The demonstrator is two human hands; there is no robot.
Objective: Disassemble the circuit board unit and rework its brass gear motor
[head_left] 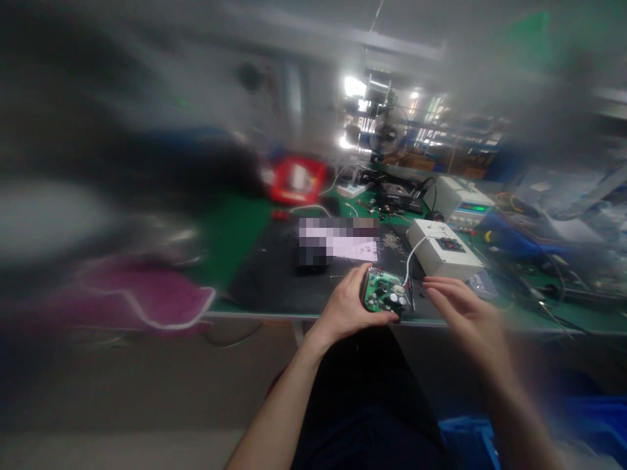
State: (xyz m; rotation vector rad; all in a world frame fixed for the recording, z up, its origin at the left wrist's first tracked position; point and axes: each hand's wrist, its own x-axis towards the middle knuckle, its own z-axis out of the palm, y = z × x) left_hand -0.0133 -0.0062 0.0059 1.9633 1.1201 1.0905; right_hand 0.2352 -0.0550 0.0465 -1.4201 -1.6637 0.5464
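A green circuit board (385,291) with capacitors and other parts on it is gripped along its edges by my left hand (349,301), near the table's front edge. A white cable (410,258) runs from the board's right side up to a white box (441,251) with a dark panel on its top. To the right of the board, my right hand (463,310) is apart from it, fingers stretched out and nothing visible in them. Its fingertips are just in front of the white box. Thin dark leads (412,299) hang between the board and this hand.
A black mat (269,281) covers part of the green table, with a paper sheet (360,250) and small loose metal pieces (392,241) on it. A power supply (463,201) with a lit display stands at the back right. Purple cloth (161,294) lies left; blue bins (470,444) are below right.
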